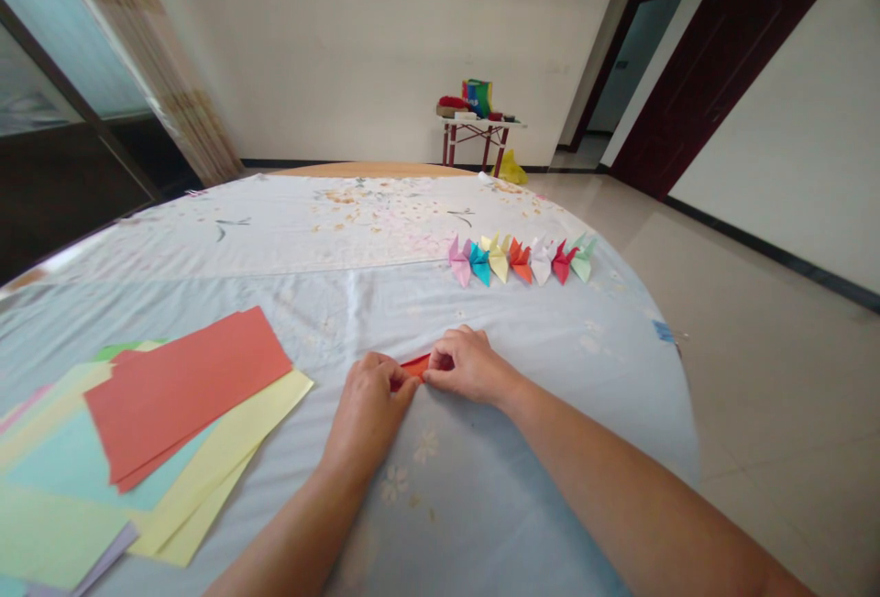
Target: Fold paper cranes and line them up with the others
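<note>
A small folded piece of red-orange paper [416,365] lies at the middle of the cloth-covered table, mostly hidden by my fingers. My left hand [375,400] pinches its left part between thumb and fingers. On the other side, my right hand [466,364] is closed on the paper's right end, with the fingertips of both hands almost meeting at the near edge. Beyond my right hand stands a row of several folded paper cranes [521,260] in pink, blue, yellow, orange, white, red and green.
Loose sheets of coloured paper lie fanned at the left, red sheets [192,391] on top of yellow sheets [226,478]. A blue clip [664,331] grips the tablecloth's right edge. Against the far wall stands a small side table [481,125] with items on it.
</note>
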`<state>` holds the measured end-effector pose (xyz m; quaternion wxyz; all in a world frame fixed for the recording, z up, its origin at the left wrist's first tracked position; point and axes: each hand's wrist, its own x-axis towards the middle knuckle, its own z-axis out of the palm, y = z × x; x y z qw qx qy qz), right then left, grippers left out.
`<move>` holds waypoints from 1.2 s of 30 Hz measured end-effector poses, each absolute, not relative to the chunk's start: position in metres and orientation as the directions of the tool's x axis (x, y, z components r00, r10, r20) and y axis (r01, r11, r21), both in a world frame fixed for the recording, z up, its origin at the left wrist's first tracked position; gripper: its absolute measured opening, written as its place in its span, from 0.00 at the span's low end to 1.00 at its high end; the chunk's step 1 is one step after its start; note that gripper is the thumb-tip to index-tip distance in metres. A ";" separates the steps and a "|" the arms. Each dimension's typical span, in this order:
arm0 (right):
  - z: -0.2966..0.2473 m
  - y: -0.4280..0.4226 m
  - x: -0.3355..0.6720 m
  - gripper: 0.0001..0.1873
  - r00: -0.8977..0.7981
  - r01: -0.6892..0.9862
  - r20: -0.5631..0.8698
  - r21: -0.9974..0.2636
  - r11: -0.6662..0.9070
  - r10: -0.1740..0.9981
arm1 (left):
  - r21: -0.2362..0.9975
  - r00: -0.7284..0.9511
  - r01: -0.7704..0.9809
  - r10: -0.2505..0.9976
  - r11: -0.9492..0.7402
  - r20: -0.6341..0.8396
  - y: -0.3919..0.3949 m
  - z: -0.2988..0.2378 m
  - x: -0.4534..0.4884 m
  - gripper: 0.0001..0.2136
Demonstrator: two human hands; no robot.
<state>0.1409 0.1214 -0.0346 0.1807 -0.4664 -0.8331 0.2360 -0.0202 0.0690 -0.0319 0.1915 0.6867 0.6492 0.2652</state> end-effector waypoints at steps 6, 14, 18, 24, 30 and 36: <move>-0.037 0.121 0.140 0.09 -0.483 0.696 0.089 -0.564 0.444 0.871 | 0.615 -0.001 0.786 0.994 -0.066 0.107 0.068 -0.029 -0.018 0.08; -0.033 0.120 0.142 0.09 -0.479 0.686 0.086 -0.584 0.433 0.874 | 0.613 -0.037 0.789 0.992 -0.046 0.122 0.070 -0.034 -0.020 0.06; -0.037 0.120 0.140 0.12 -0.470 0.697 0.090 -0.573 0.432 0.878 | 0.609 -0.022 0.791 0.991 -0.062 0.130 0.070 -0.035 -0.021 0.05; -0.043 0.119 0.144 0.17 -0.393 0.756 0.137 -0.515 0.404 0.909 | 0.598 -0.022 0.799 0.990 -0.065 0.137 0.069 -0.032 -0.022 0.05; -0.039 0.123 0.157 0.18 -0.357 0.795 0.071 -0.500 0.343 0.931 | 0.541 0.027 0.836 0.991 -0.095 0.133 0.068 -0.029 -0.027 0.05; -0.033 0.129 0.167 0.16 -0.350 0.805 0.039 -0.497 0.322 0.936 | 0.432 -0.013 0.902 0.999 -0.009 0.048 0.069 -0.023 -0.032 0.07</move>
